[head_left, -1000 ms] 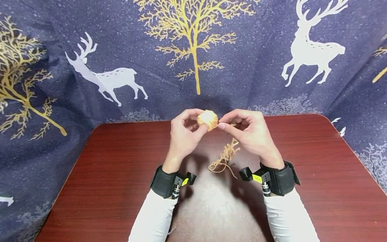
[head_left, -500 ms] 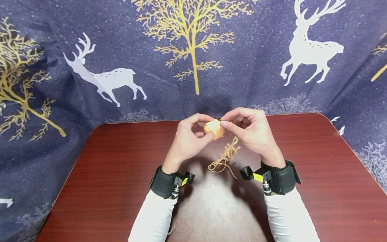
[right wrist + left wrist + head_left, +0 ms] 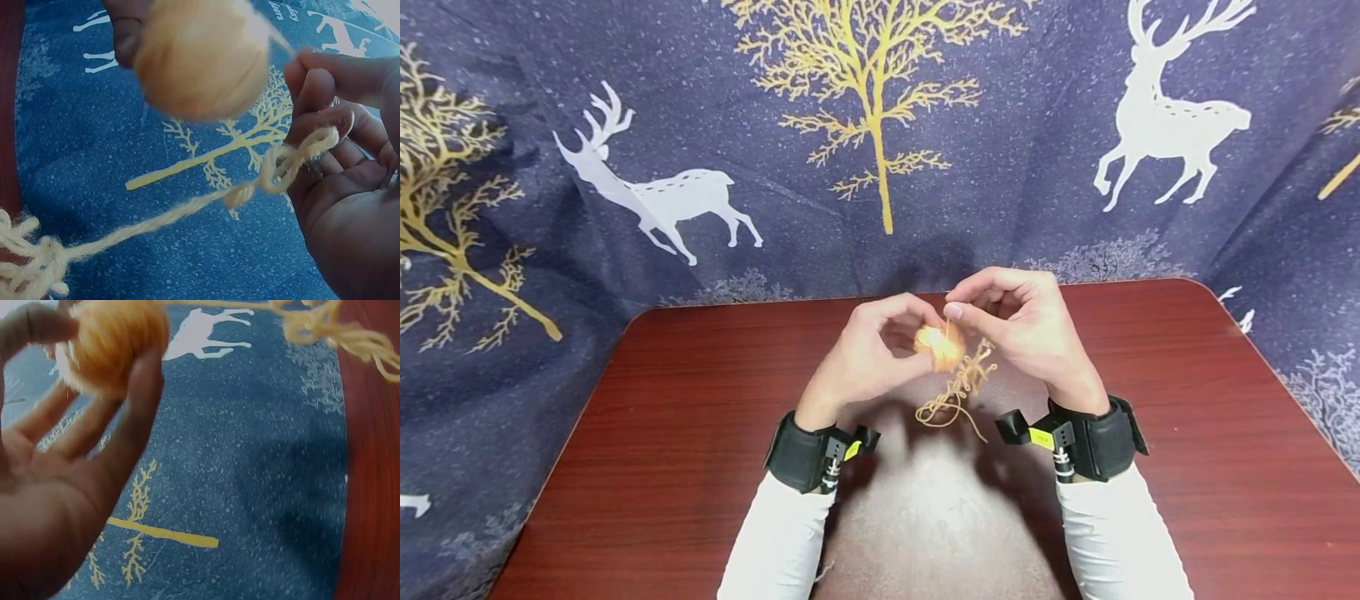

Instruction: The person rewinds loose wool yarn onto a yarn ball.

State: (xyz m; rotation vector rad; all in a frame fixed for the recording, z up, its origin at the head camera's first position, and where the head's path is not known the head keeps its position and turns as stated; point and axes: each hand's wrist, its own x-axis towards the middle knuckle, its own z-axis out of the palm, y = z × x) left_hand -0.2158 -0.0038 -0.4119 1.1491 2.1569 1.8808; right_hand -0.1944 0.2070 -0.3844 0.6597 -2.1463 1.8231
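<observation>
A small ball of yellow-orange yarn (image 3: 942,348) is held between the thumb and fingers of my left hand (image 3: 872,354), above the far part of the table. Just to its right, my right hand (image 3: 1018,321) pinches the yarn strand between thumb and forefinger. That strand (image 3: 283,41) runs taut from the ball to the fingertips in the right wrist view. Below the right hand hangs a looped, kinked tail of yarn (image 3: 962,387), which also crosses the right palm in the right wrist view. The ball looks blurred there.
A reddish-brown wooden table (image 3: 700,433) lies under both hands. Behind it hangs a dark blue cloth (image 3: 820,108) printed with white deer and golden trees. Black wrist straps with small cameras sit on both wrists.
The left hand has carried the yarn ball to the right and lower, past the right fingertips. A short upright strand now shows between ball and right hand, which has barely moved.
</observation>
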